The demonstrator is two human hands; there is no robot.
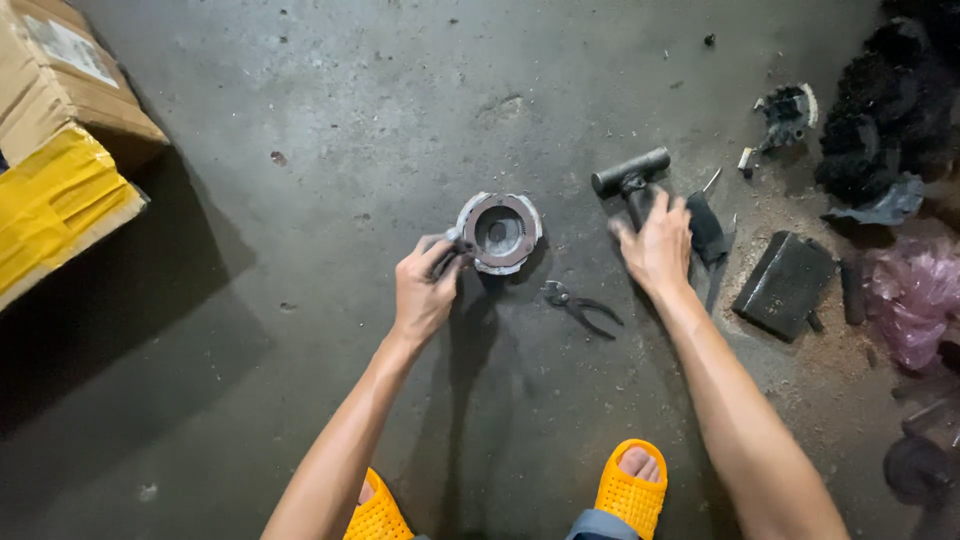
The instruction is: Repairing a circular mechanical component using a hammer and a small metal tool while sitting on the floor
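Observation:
A round grey metal part [499,232] with a hollow centre lies on the concrete floor. My left hand [425,290] grips its left edge, fingers closed around a small dark piece there. My right hand [657,245] rests on the handle of a black hammer [630,175], whose cylindrical head points up and away from me. Black pliers [578,305] lie on the floor between my hands, just below the round part.
Cardboard boxes [60,120], one with yellow tape, sit at the far left. A black rectangular block [785,283], a pink plastic bag [915,295], dark gear-like parts [870,130] and debris crowd the right side. My feet in orange sandals [630,490] are at the bottom.

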